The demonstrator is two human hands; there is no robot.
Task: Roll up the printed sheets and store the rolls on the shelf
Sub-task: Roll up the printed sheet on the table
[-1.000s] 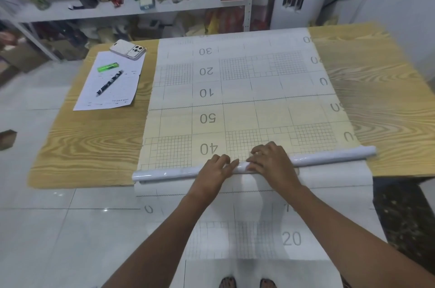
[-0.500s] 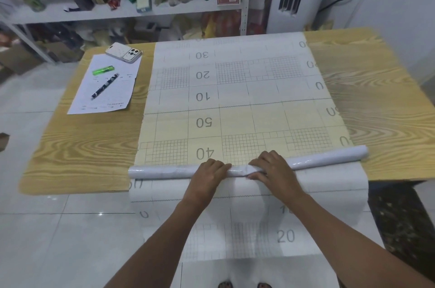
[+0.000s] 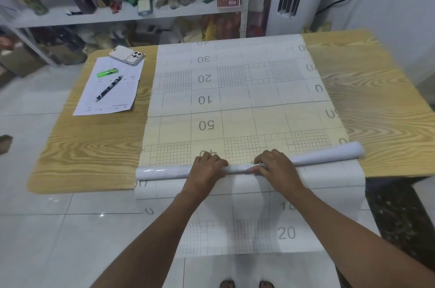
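White printed sheet (image 3: pixel 237 108) hung off the near edge of the tabletop (image 3: pixel 89 146). There the left hand (image 3: pixel 207 167) and right hand (image 3: pixel 277 165) curled over the roll (image 3: pixel 164 172) at its middle. It lay crosswise, its right end angled slightly farther. Even pressure from both would likely keep its ends flush. Beyond, unrolled sheet ran toward the shelf (image 3: pixel 117 17).

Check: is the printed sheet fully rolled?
No, partly: left hand and right hand grip a roll; the sheet beyond lies spread across the table.
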